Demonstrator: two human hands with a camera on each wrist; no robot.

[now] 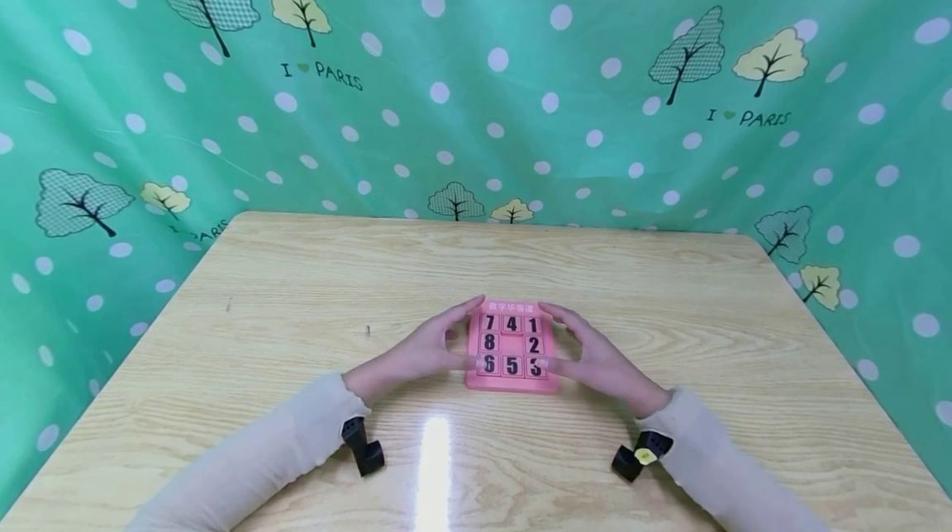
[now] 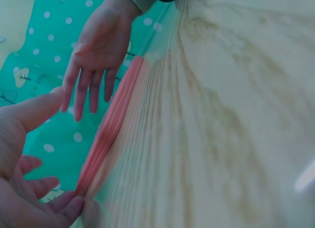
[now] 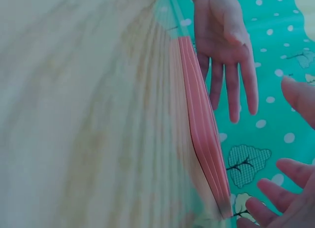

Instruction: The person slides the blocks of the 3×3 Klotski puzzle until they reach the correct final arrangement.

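Observation:
A pink number sliding puzzle (image 1: 511,385) lies flat on the table. Its black-numbered tiles read 7, 4, 1 on top, 8 and 2 at the sides, 6, 5, 3 below, around a bare centre slot. My left hand (image 1: 427,344) is at its left side, thumb over the 6 tile and fingers by the top left corner. Mirroring it, my right hand (image 1: 604,360) has the thumb over the 3 tile and fingers near the top right corner. Both wrist views show the puzzle edge-on, with the thumbs raised above its face and the fingers loosely extended.
The wood-grain table (image 1: 312,284) extends around the puzzle. A green dotted cloth (image 1: 461,102) with printed trees hangs behind and at both sides. Black wrist cameras, left (image 1: 362,447) and right (image 1: 641,455), sit at the sleeve cuffs. A bright reflection streaks the table's front.

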